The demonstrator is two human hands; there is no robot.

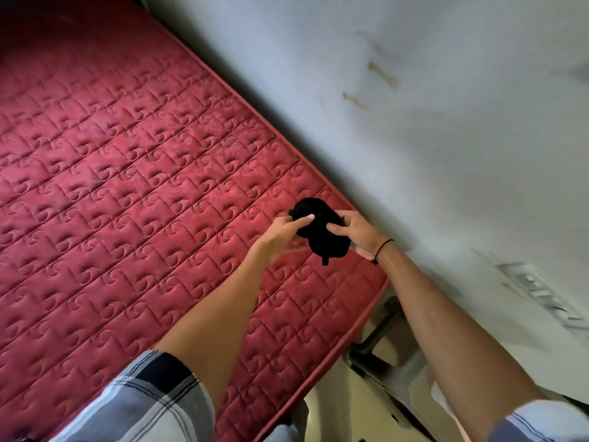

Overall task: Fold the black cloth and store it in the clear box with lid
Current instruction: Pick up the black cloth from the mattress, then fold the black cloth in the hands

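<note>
The black cloth (320,231) is bunched into a small dark bundle, held up over the right edge of the red mattress. My left hand (282,232) pinches its left side with the fingers reaching onto the top. My right hand (360,232), with a thin black band at the wrist, grips its right side. A short strip of cloth hangs below the bundle. No clear box or lid is in view.
The red quilted mattress (127,186) fills the left and centre. A pale stained wall (414,106) runs along its right edge. A grey metal frame piece (379,339) and floor show below the mattress corner at lower right.
</note>
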